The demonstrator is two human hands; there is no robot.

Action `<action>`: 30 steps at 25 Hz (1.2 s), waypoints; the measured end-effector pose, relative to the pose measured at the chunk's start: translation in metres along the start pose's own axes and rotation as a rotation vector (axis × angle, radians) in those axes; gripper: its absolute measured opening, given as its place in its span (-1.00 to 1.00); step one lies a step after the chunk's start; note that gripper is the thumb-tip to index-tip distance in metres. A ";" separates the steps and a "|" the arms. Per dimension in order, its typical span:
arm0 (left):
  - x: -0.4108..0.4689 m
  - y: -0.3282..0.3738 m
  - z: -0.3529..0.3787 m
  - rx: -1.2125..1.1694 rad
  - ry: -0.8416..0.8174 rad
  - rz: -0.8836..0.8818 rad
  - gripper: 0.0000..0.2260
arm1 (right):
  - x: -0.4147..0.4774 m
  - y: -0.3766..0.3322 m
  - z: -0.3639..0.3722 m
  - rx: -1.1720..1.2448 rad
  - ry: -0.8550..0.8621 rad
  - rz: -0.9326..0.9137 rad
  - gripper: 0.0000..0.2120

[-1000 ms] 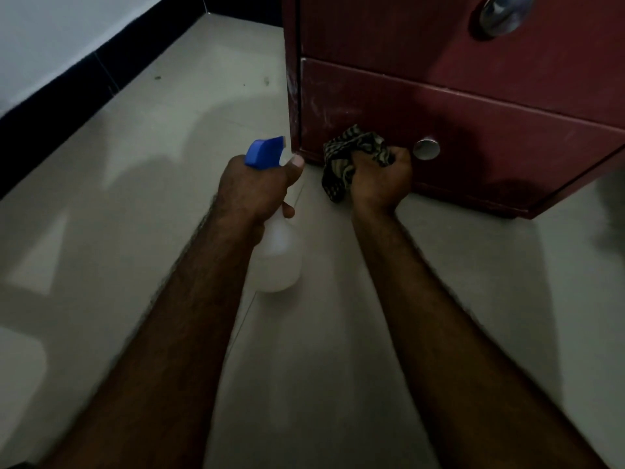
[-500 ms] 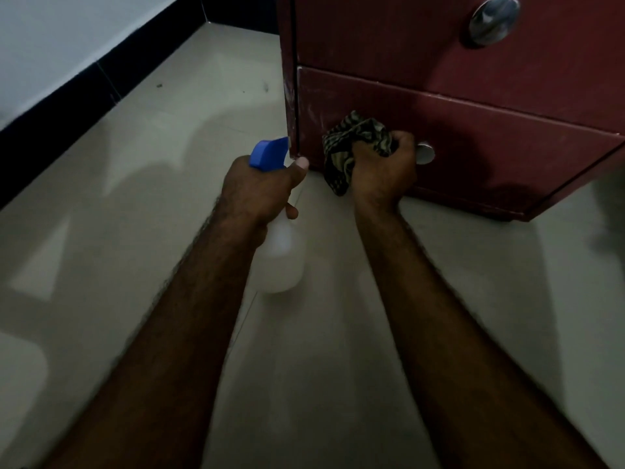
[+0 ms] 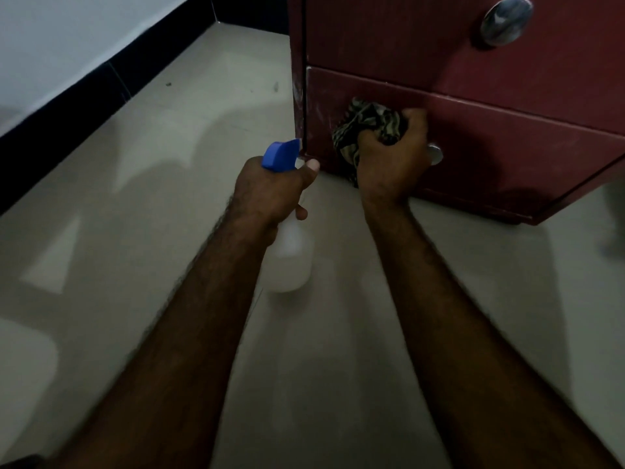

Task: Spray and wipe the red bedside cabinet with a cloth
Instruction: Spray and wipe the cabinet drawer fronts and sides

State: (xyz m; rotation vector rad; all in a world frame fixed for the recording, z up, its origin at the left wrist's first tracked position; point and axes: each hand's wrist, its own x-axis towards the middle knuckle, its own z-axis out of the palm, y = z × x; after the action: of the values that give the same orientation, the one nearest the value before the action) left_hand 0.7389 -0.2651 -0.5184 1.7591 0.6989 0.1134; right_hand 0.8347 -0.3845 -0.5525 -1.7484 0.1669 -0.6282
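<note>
Step in hand: wiping. The right hand (image 3: 389,160) grips a bunched, patterned cloth (image 3: 363,121) with its fingers curled round it. It presses the cloth against the lower drawer front (image 3: 507,143) of the red cabinet (image 3: 389,35), near the drawer's left end. The cloth lies just left of the round metal knob (image 3: 435,154), which the hand partly covers. Pale streaks show on the drawer front and on the cabinet's left edge beside the cloth.

The left hand (image 3: 270,192) holds the spray bottle (image 3: 291,262) by its neck, fingers wrapped round it and thumb raised beside the blue trigger head (image 3: 280,154). The nozzle points toward the cabinet's lower left corner and lies just beside it. Whether a finger rests on the trigger cannot be told. The bottle appears held clear of the floor (image 3: 152,184), apart from the cloth.

Next move, as judged: carry the cloth across the rest of the drawer front with firm pressure, working round the knob. Respray only where streaks persist.
</note>
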 end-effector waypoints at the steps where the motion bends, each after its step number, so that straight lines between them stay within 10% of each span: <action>1: 0.001 0.000 0.000 0.004 0.002 -0.001 -0.55 | 0.002 -0.004 0.002 0.009 0.024 -0.046 -0.64; 30: 0.006 -0.002 0.001 -0.001 0.047 0.008 -0.69 | -0.006 0.023 -0.009 -0.113 0.035 -0.009 -0.67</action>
State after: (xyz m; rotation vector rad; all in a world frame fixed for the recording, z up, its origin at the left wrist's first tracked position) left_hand 0.7438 -0.2625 -0.5223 1.7631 0.7254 0.1612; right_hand 0.8301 -0.3956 -0.5747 -1.8487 0.2226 -0.6668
